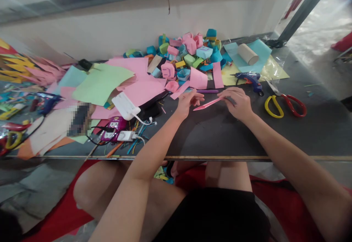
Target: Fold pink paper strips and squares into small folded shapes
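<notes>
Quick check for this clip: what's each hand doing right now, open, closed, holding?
Left hand: open, loosely curled, nothing visibly held.
Right hand: closed on one end of a folded pink paper strip.

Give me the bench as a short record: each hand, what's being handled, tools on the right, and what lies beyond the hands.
Right hand: holding one end
Left hand: near the other end, contact unclear
Handled: folded pink paper
Tools, right: blue glue gun, scissors
Beyond hands: heap of small paper shapes, cardboard tube
</notes>
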Tool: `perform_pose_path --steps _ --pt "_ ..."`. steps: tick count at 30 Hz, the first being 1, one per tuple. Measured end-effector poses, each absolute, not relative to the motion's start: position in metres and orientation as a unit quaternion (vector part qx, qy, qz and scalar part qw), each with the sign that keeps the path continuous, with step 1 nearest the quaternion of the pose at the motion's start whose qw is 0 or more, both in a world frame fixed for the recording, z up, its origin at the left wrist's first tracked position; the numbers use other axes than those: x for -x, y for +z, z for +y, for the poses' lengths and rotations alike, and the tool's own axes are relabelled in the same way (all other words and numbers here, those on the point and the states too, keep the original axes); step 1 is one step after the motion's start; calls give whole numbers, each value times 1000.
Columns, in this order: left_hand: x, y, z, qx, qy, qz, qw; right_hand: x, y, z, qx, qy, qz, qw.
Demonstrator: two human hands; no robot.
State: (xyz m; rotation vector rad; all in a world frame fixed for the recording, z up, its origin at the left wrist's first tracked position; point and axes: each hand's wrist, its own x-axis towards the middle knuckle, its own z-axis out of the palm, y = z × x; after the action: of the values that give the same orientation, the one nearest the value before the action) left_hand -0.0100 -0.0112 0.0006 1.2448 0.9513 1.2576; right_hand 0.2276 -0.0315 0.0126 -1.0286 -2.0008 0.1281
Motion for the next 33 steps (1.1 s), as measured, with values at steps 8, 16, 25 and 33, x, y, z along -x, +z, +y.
perform_pose_path --steps 8,16,25,33 --pt "6 17 -29 -630 324 338 620 -233 11 -29 442 -48 -788 426" --pt "8 14 -25 -607 306 322 659 -239 5 -25 452 -95 -774 433" --pt "4 15 -30 -614 244 311 684 -239 4 -25 442 -122 -778 429" --pt "0 14 -31 -601 252 356 670 -240 0 -21 432 -144 -764 457"
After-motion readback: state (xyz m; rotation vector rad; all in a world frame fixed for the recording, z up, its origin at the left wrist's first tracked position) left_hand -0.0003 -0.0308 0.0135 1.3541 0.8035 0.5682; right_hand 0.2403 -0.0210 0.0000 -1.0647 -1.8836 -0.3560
